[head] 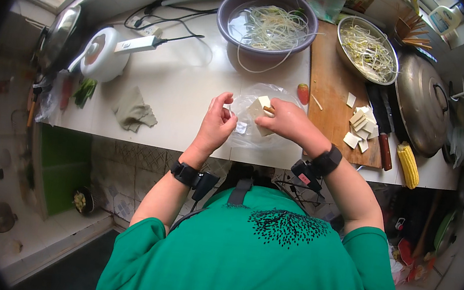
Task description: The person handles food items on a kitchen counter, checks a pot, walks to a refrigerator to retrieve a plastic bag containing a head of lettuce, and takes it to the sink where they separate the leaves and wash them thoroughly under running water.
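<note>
A clear plastic bag (239, 139) lies spread on the counter before me, with a white block that looks like tofu (257, 108) standing on it. The fingers of my right hand (288, 120) are around the block's right side. A small brown piece (269, 110) shows between those fingers; what it is stays unclear. To the left, my left hand (218, 120) has curled fingers at the bag's edge and seems to pinch its thin film. Cut white slices (362, 124) are heaped on the wooden cutting board (331, 98) to the right.
A purple basin (224, 21) holds pale strands in water. Bean sprouts (369, 49) fill a steel bowl. A knife (385, 151) lies along the board's right edge, beside a corn cob (408, 165) and large metal lid (421, 100). Leftward are a cloth (133, 110) and white pot (102, 55).
</note>
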Demonstrator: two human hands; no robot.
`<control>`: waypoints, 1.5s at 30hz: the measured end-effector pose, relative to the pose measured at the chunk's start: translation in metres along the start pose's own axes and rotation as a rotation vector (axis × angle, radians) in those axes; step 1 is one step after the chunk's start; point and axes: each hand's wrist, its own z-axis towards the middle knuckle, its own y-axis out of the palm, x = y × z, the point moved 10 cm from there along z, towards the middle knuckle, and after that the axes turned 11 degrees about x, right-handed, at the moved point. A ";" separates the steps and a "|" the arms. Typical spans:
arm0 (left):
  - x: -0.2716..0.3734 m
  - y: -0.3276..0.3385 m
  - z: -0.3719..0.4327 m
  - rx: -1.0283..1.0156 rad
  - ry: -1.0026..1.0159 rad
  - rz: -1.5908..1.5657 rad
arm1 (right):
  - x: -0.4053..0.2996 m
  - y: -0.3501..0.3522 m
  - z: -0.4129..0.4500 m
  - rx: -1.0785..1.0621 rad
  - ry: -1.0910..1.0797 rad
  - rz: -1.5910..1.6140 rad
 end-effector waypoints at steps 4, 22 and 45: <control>-0.011 -0.010 0.000 -0.003 -0.119 -0.198 | 0.002 0.012 0.010 0.006 0.016 -0.069; 0.005 -0.006 0.012 -0.046 -0.208 -0.388 | 0.026 0.031 0.011 0.131 -0.067 -0.202; 0.023 -0.022 0.007 -0.004 -0.148 -0.388 | 0.098 -0.080 -0.072 0.342 0.058 -0.324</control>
